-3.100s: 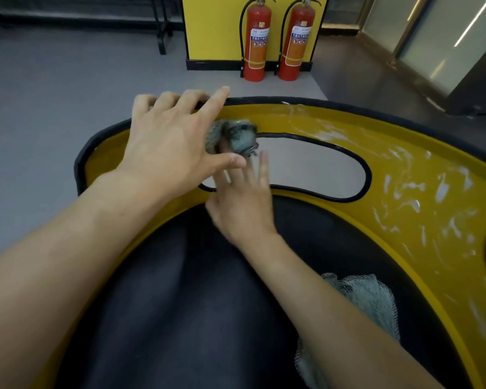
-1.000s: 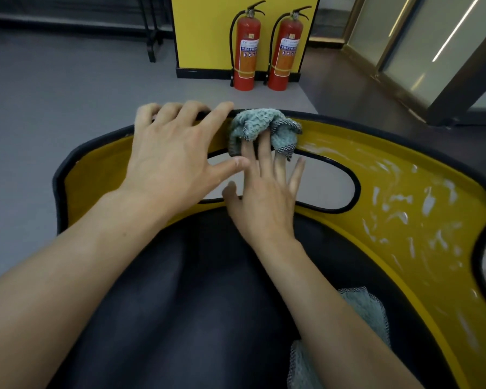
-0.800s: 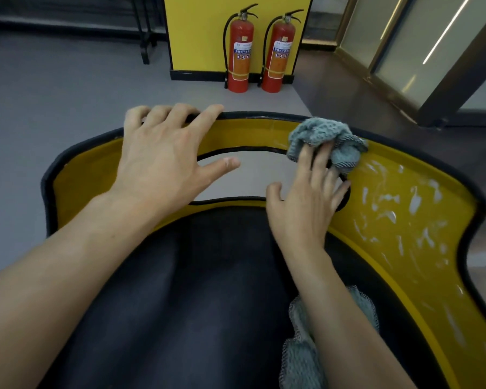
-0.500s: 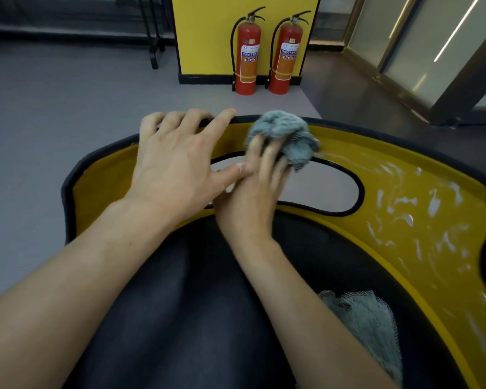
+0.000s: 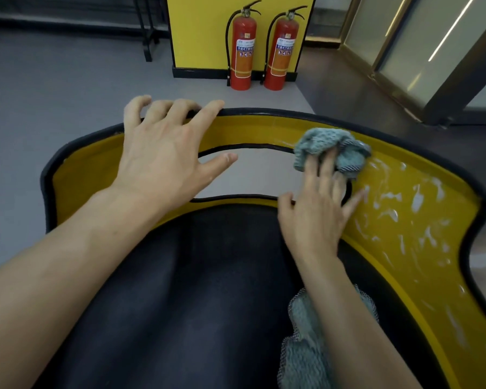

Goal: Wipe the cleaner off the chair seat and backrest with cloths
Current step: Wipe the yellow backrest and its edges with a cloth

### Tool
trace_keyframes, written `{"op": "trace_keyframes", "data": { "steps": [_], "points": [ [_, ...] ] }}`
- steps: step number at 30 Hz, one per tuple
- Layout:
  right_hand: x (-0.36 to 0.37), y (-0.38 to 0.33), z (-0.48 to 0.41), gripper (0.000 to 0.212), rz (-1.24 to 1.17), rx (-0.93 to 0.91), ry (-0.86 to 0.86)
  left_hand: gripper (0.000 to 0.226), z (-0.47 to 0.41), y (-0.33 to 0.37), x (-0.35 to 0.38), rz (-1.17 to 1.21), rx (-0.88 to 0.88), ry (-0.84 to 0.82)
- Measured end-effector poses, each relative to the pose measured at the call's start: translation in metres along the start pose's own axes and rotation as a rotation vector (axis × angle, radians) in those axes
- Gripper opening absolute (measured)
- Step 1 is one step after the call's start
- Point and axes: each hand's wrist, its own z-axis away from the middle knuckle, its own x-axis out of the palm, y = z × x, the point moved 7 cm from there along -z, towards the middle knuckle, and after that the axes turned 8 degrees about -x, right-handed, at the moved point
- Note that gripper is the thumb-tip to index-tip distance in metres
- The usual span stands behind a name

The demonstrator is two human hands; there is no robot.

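yellow backrest (image 5: 90, 178) is braced by my spread left hand (image 5: 163, 161) so my flat-fingered right hand (image 5: 317, 209) can press the cloth (image 5: 317, 141) toward the cleaner (image 5: 404, 200).

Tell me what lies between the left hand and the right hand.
Head view: between the left hand and right hand lies only the cutout in the backrest, grey floor showing through it.

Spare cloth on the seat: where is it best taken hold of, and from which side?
Probably pinch the bunched, netted edge of the spare cloth on its left, coming from above and the left: it lies limp on the seat, and the right forearm crosses its right part.
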Motion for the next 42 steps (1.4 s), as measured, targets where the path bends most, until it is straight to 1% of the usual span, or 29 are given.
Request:
{"op": "trace_keyframes", "data": {
  "steps": [2, 4, 7, 8, 10, 13, 15, 18, 20, 24, 28, 31, 33, 37, 40, 42],
  "points": [
    [0.000, 0.008, 0.004, 0.080, 0.000, 0.049, -0.005, 0.073, -0.001, 0.002, 0.000, 0.009, -0.006, 0.000],
    [0.002, 0.002, 0.003, 0.081, -0.051, 0.077, -0.017, 0.072, 0.000, 0.003, 0.001, 0.018, -0.002, -0.005],
    [0.008, -0.022, -0.003, 0.083, -0.274, 0.134, -0.011, 0.071, 0.002, 0.001, 0.000, 0.025, 0.013, 0.006],
    [0.010, -0.036, -0.005, 0.085, -0.340, 0.129, -0.011, 0.071, 0.002, 0.000, 0.001, 0.024, 0.018, 0.008],
    [0.012, -0.072, -0.005, 0.088, -0.378, 0.045, -0.033, 0.071, 0.003, -0.001, 0.002, 0.031, 0.023, 0.008],
    [0.015, -0.107, -0.002, 0.091, -0.355, -0.092, -0.062, 0.070, 0.004, -0.001, 0.003, 0.038, 0.026, 0.023],
    [0.014, -0.102, -0.002, 0.090, -0.272, -0.141, -0.041, 0.069, 0.003, -0.001, 0.003, 0.042, 0.020, 0.027],
    [0.008, -0.073, -0.002, 0.087, -0.108, -0.206, -0.034, 0.069, 0.003, 0.000, 0.002, 0.042, 0.010, 0.021],
    [0.001, -0.041, -0.002, 0.085, -0.043, -0.161, -0.034, 0.069, 0.003, 0.001, 0.002, 0.036, 0.009, 0.019],
    [-0.010, 0.015, 0.009, 0.084, 0.003, 0.023, -0.040, 0.068, 0.001, 0.002, 0.002, 0.028, -0.001, 0.011],
    [-0.009, 0.008, 0.007, 0.080, -0.055, 0.079, -0.066, 0.070, 0.000, 0.009, 0.004, 0.034, 0.003, -0.002],
    [-0.001, -0.022, -0.002, 0.079, -0.221, 0.111, -0.034, 0.070, 0.002, 0.009, 0.004, 0.047, 0.022, 0.007],
    [0.003, -0.057, -0.007, 0.081, -0.291, 0.032, -0.024, 0.071, 0.003, 0.007, 0.004, 0.054, 0.024, 0.010],
    [0.005, -0.117, -0.007, 0.088, -0.323, -0.154, -0.013, 0.071, 0.003, 0.006, 0.005, 0.058, 0.029, 0.017],
    [0.003, -0.123, -0.003, 0.080, -0.277, -0.290, 0.026, 0.073, 0.003, 0.006, 0.005, 0.060, 0.025, 0.023],
    [0.001, -0.117, -0.003, 0.083, -0.206, -0.337, 0.021, 0.075, 0.003, 0.006, 0.005, 0.058, 0.027, 0.021]
  ]
}}
